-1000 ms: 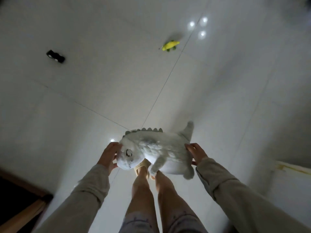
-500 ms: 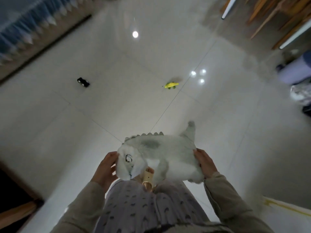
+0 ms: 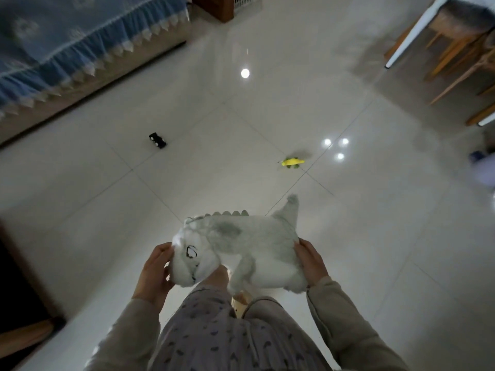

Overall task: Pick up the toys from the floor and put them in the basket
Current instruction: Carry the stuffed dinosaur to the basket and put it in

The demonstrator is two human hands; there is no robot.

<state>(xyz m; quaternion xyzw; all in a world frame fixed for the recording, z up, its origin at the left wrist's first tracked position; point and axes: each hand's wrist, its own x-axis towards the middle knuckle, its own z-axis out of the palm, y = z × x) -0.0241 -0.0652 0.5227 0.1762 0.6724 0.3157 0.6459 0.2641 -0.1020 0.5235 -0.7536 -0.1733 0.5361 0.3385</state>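
A grey-white plush dinosaur [image 3: 246, 250] with a row of green spikes hangs in front of my legs, held between both hands. My left hand [image 3: 155, 271] cups its head end and my right hand [image 3: 310, 261] grips its rear, below the raised tail. A small black toy car [image 3: 157, 140] lies on the tiled floor at the centre left. A yellow-green toy [image 3: 291, 162] lies further right on a tile joint. No basket shows in this view.
A bed with a blue frilled cover [image 3: 61, 46] fills the upper left. Wooden chair and table legs [image 3: 455, 57] stand at the upper right. A dark wooden furniture edge [image 3: 24, 303] runs along the lower left. A white slatted object [image 3: 245, 1] sits at the top.
The view has risen from close to the floor to standing height, bringing the bed and chairs into sight. The plush dinosaur stays held between both hands, lifted higher off the floor.
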